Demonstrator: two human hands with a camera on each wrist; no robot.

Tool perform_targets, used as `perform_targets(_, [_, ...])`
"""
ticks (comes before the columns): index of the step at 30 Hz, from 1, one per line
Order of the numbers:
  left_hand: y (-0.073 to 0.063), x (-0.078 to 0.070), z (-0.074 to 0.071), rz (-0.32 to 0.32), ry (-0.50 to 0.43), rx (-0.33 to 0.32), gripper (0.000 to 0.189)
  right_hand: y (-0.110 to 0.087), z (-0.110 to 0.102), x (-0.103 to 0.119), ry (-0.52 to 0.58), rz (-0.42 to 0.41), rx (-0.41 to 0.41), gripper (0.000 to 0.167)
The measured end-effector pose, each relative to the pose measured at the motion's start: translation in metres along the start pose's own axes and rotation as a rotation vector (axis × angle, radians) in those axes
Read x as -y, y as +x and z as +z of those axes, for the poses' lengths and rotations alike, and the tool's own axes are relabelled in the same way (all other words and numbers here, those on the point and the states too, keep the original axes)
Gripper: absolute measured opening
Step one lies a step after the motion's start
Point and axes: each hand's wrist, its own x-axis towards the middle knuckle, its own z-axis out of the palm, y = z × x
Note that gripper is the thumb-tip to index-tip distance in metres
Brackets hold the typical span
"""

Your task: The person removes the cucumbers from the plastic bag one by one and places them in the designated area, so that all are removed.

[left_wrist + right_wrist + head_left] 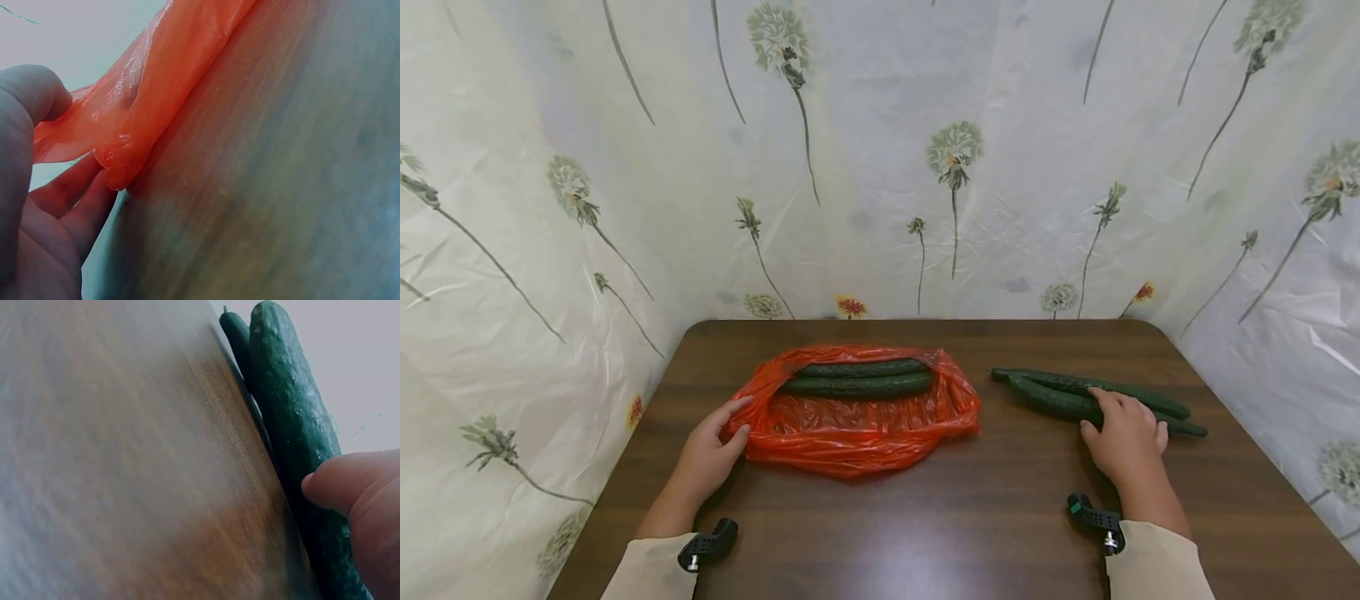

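Observation:
At the table's left, a red plastic bag (857, 454) lies with its mouth spread wide, two dark green cucumbers (857, 386) side by side inside. My left hand (709, 450) holds the bag's left edge; in the left wrist view the thumb is on top of the film (169, 94) and fingers are beneath. On the right, two more cucumbers lie against each other, a near one (1052, 402) and a far one (1150, 396). My right hand (1123, 437) grips over them, its thumb against the near cucumber (290, 394). Its other fingers are hidden in the right wrist view.
The brown wooden table (910, 517) has rounded far corners. A pale curtain (865, 233) with a dandelion print hangs behind and along both sides. Bare tabletop separates the bag from the right-hand cucumbers. Each wrist wears a black camera mount (709, 543).

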Motion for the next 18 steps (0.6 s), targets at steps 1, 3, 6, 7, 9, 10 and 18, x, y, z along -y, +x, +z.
perform_targets(1, [0.0, 0.0, 0.0, 0.0, 0.001, 0.0, 0.046, 0.0, 0.0, 0.0, 0.004, -0.003, -0.003, 0.069])
perform_targets(3, [0.0, 0.0, 0.0, 0.0, 0.001, 0.0, 0.046, 0.001, 0.0, 0.001, 0.01, -0.012, -0.015, 0.07])
perform_targets(6, [0.0, 0.001, -0.001, 0.005, 0.002, -0.002, 0.046, 0.001, 0.001, 0.004, 0.02, -0.035, -0.047, 0.069])
perform_targets(7, [0.0, 0.001, -0.001, 0.009, 0.004, -0.004, 0.046, 0.001, 0.002, 0.006, 0.024, -0.043, -0.06, 0.069])
perform_targets(9, [0.0, 0.001, -0.001, 0.011, 0.005, -0.007, 0.046, 0.001, 0.003, 0.008, 0.025, -0.066, -0.082, 0.067])
perform_targets(10, [-0.001, 0.001, -0.001, 0.011, 0.006, -0.008, 0.046, 0.0, 0.003, 0.01, 0.027, -0.078, -0.09, 0.067])
perform_targets(18, [-0.001, 0.0, 0.0, 0.011, 0.0, -0.008, 0.046, -0.001, 0.005, 0.023, 0.047, -0.155, -0.141, 0.061])
